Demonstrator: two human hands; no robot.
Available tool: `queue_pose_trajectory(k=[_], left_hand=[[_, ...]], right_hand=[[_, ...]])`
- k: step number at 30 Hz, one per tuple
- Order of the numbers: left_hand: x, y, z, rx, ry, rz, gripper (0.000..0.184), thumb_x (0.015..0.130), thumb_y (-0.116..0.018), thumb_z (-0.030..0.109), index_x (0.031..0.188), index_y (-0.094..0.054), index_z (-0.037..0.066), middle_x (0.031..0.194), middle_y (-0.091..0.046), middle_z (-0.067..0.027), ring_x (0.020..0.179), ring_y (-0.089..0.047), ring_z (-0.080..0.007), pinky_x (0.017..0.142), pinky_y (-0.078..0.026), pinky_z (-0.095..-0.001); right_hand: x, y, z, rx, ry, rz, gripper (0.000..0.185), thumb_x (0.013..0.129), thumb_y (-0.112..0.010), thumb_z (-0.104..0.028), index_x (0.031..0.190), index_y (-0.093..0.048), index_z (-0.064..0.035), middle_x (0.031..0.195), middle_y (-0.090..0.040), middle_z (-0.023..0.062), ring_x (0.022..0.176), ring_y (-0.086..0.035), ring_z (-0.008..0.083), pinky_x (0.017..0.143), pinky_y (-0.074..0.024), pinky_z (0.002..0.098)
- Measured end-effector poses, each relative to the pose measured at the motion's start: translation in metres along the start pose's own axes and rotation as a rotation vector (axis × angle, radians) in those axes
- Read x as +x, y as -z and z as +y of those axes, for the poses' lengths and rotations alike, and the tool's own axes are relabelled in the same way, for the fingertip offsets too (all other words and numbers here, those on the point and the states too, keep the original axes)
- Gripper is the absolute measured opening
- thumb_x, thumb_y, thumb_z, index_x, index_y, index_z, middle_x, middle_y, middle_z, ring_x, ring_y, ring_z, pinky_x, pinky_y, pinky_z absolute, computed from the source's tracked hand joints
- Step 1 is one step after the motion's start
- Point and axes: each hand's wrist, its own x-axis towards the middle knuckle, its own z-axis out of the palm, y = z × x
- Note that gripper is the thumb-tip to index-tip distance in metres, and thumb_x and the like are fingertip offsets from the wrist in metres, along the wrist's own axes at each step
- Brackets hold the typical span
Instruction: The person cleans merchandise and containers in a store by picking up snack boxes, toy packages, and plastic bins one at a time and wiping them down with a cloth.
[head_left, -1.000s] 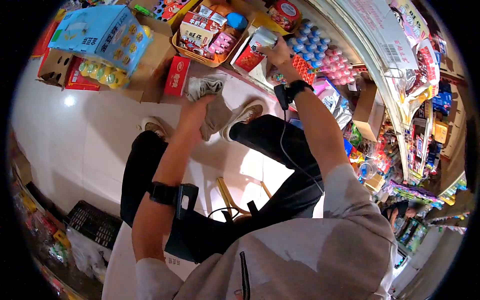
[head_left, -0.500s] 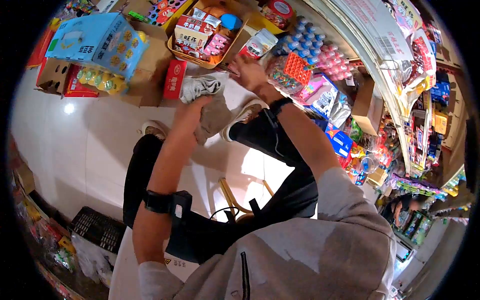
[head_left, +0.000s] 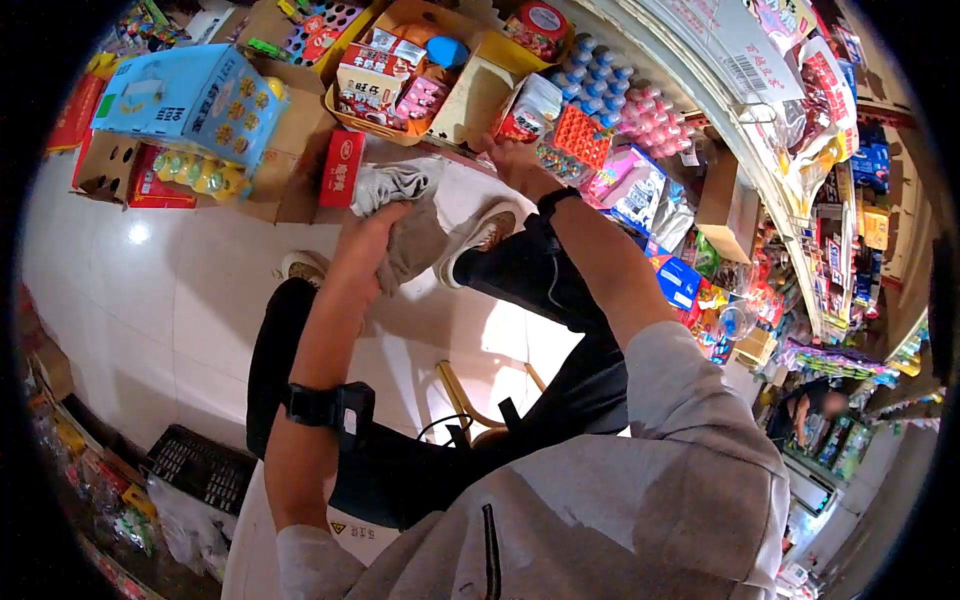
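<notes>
My left hand (head_left: 370, 238) is closed around a bunched grey cloth (head_left: 418, 240), which I see hanging beneath the fingers, its paler folds gathered above the grip, over the pale tiled floor (head_left: 215, 300). My right hand (head_left: 515, 165) reaches forward to the front edge of the goods, just below a red-and-white printed packet (head_left: 530, 108); its fingers are partly hidden by the back of the hand, and I cannot tell whether they grip or touch anything. The packet lies tilted beside a shallow, cream-lined open cardboard box (head_left: 477, 95).

To the left of that box I see an orange-yellow open tray (head_left: 385, 124) bearing red-and-white printed cartons (head_left: 372, 80), pink wrapped packets (head_left: 422, 98) and an item with a round blue top (head_left: 446, 52). A small red upright carton (head_left: 341, 168) stands just beside the cloth on its left. To the right of my right hand sits an orange studded plastic piece (head_left: 582, 137); behind it are rows of blue-capped bottles (head_left: 595, 85) and pink-capped bottles (head_left: 655, 120).

Farther left I find a large light-blue printed box (head_left: 165, 90) above yellow-topped containers (head_left: 205, 172). A black slatted plastic crate (head_left: 203, 470) lies at lower left, well apart from both hands. At far right, another person (head_left: 800, 412) is near the shelving.
</notes>
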Motion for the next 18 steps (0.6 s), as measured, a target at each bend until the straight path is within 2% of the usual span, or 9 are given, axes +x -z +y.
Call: queue_pose_trajectory(k=[2,6,8,10,13,14,15,17,18], left_hand=[[0.004,0.004,-0.006,-0.051,0.005,-0.037,0.039,0.082,-0.066,0.015,0.119,-0.060,0.005,0.109,-0.067,-0.0083,0.095,-0.066,-0.0226,0.079,-0.055,-0.0372],[-0.005,-0.002,0.001,-0.020,-0.029,-0.021,0.039,0.082,-0.066,0.015,0.119,-0.060,0.006,0.110,-0.067,-0.0083,0.096,-0.066,-0.0222,0.079,-0.055,-0.0371],[-0.011,-0.009,0.009,0.083,0.032,0.047,0.040,0.082,-0.067,0.017,0.120,-0.060,0.005,0.109,-0.067,-0.0081,0.095,-0.066,-0.0223,0.078,-0.055,-0.0369],[-0.012,-0.011,0.010,0.070,0.076,0.033,0.043,0.081,-0.068,0.019,0.121,-0.059,0.005,0.109,-0.066,-0.0082,0.095,-0.066,-0.0226,0.077,-0.055,-0.0370],[-0.010,-0.013,0.002,0.095,0.122,0.045,0.047,0.081,-0.070,0.022,0.123,-0.058,0.006,0.109,-0.066,-0.0086,0.093,-0.065,-0.0232,0.076,-0.055,-0.0376],[-0.011,-0.013,-0.003,0.133,0.116,0.066,0.048,0.080,-0.070,0.024,0.124,-0.057,0.006,0.108,-0.065,-0.0089,0.092,-0.065,-0.0235,0.076,-0.054,-0.0380],[-0.031,-0.024,0.015,0.222,0.133,0.089,0.053,0.078,-0.073,0.019,0.124,-0.051,0.002,0.107,-0.064,-0.0117,0.088,-0.066,-0.0214,0.072,-0.054,-0.0336],[-0.025,-0.020,0.000,0.216,0.022,0.018,0.047,0.078,-0.073,0.018,0.118,-0.056,0.002,0.104,-0.065,-0.0112,0.087,-0.065,-0.0219,0.074,-0.053,-0.0333],[-0.016,-0.014,-0.011,0.208,0.024,0.038,0.047,0.078,-0.073,0.018,0.118,-0.056,0.002,0.104,-0.065,-0.0112,0.087,-0.065,-0.0219,0.074,-0.053,-0.0333]], right_hand=[[0.007,-0.017,0.013,-0.072,0.125,0.055,0.046,0.092,-0.043,-0.009,0.138,-0.039,-0.0145,0.104,-0.064,0.0203,0.102,-0.062,0.0370,0.084,-0.0509,0.0459],[0.007,-0.027,0.004,-0.050,0.169,0.200,0.048,0.091,-0.043,-0.008,0.139,-0.038,-0.0135,0.104,-0.064,0.0200,0.103,-0.061,0.0371,0.085,-0.0510,0.0462],[0.004,-0.011,-0.009,0.016,-0.025,-0.053,0.050,0.090,-0.045,-0.008,0.139,-0.037,-0.0131,0.104,-0.063,0.0218,0.102,-0.061,0.0385,0.086,-0.0502,0.0469],[0.012,-0.041,0.007,-0.002,-0.026,-0.062,0.051,0.089,-0.045,-0.006,0.139,-0.038,-0.0126,0.105,-0.062,0.0231,0.101,-0.061,0.0395,0.086,-0.0500,0.0479],[-0.002,-0.041,0.017,0.090,0.070,0.033,0.054,0.085,-0.047,-0.007,0.138,-0.039,-0.0119,0.108,-0.061,0.0266,0.099,-0.060,0.0426,0.083,-0.0489,0.0518],[-0.005,-0.029,0.013,0.083,0.005,-0.046,0.054,0.084,-0.049,-0.009,0.137,-0.040,-0.0114,0.109,-0.061,0.0265,0.100,-0.059,0.0429,0.084,-0.0481,0.0517],[-0.007,-0.017,0.004,0.075,-0.055,-0.124,0.053,0.083,-0.050,-0.010,0.136,-0.042,-0.0109,0.110,-0.061,0.0263,0.101,-0.059,0.0431,0.085,-0.0474,0.0516],[-0.016,-0.001,-0.015,0.110,-0.072,0.204,0.051,0.084,-0.054,-0.018,0.134,-0.043,-0.0098,0.112,-0.060,0.0265,0.104,-0.057,0.0437,0.087,-0.0454,0.0509],[-0.015,-0.012,-0.024,-0.216,-0.115,0.538,0.052,0.089,-0.052,-0.024,0.140,-0.040,-0.0158,0.130,-0.050,0.0247,0.107,-0.058,0.0423,0.093,-0.0465,0.0493]])
